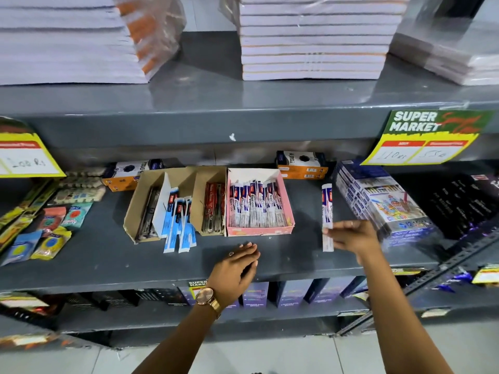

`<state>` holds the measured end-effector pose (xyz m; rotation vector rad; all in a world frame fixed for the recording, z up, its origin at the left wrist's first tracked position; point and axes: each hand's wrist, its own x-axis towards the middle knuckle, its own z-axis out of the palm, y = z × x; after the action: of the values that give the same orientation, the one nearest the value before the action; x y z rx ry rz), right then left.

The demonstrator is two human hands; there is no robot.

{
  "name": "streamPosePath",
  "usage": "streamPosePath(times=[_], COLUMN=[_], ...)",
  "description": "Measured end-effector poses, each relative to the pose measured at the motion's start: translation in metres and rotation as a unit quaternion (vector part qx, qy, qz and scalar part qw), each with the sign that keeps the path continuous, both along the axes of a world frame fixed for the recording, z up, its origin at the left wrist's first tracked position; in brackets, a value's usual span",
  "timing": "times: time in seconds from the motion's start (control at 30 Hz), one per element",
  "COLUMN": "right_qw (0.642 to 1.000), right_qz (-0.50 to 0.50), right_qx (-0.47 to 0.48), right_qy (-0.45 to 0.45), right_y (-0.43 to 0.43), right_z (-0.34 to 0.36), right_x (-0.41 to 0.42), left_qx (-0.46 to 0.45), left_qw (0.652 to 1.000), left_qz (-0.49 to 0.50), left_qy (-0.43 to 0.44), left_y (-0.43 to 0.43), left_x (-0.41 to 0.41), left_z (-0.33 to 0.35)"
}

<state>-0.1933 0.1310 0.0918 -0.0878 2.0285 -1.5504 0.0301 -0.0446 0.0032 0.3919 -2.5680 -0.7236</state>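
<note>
Right grip (351, 236) pinches the near end of a loose pen packet (327, 209), on shelf (135, 263) beside pink box (259, 231). Left grip (237, 263) flat, empty. Risk: end-held packet droops, slips (glossy wrap), catches box wall.

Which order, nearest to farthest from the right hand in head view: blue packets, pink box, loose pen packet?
1. loose pen packet, at the right hand fingertips
2. pink box, to its left
3. blue packets, farthest left
</note>
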Motion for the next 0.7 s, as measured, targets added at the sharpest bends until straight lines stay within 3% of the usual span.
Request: streamPosePath(times=[0.17,0.27,0.33,0.53,0.7], right_qw=[0.993,0.983,0.974,0.960,0.953], right_qz=[0.086,0.156,0.198,0.245,0.254], right_qx=[-0.071,-0.067,-0.048,0.023,0.034], right_qy=[-0.046,-0.071,-0.098,-0.133,-0.162], right_y=[0.005,0.001,-0.002,-0.001,0.005], right_z=[0.013,0.008,0.002,-0.016,-0.022], right_x=[0.051,0.082,0.099,0.123,0.136], left_qx=[0.223,0.452,0.537,0.711,0.716], left_qw=[0.972,0.884,0.833,0.695,0.687], left_qz=[0.029,0.028,0.073,0.099,0.122], left_qy=[0.068,0.118,0.113,0.037,0.008], left_y=[0.009,0.018,0.024,0.024,0.022], left_x=[-0.004,-0.011,-0.015,-0.015,-0.005], left_z=[0.029,0.044,0.051,0.056,0.054])
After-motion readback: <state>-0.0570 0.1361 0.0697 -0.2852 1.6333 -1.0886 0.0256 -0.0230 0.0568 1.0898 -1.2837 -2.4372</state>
